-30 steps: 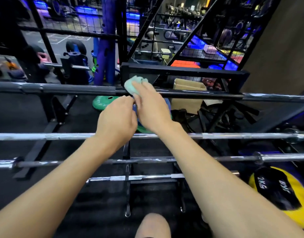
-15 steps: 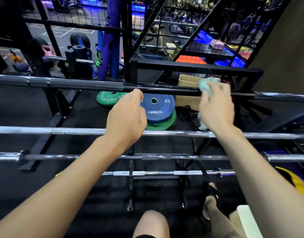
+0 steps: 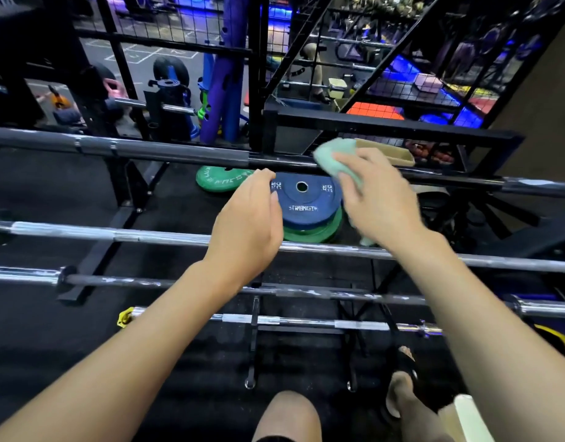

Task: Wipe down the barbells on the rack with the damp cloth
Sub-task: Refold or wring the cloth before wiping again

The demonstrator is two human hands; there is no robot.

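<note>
Both hands apart, right hand [image 3: 378, 202] pressing cloth [image 3: 335, 156] on top barbell [image 3: 166, 151]

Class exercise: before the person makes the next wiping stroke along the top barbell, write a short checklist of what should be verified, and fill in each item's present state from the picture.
1. Cloth in hand: ok, the right hand grips it.
2. Cloth touching the top barbell: ok, it lies on the shaft.
3. Left hand out of the cloth's path: ok, it hovers empty, below the bar.
4. Cloth damp: cannot tell.
5. Lower barbells wiped: cannot tell.
6. Bar seated on the rack: cannot tell, supports hidden.
</note>
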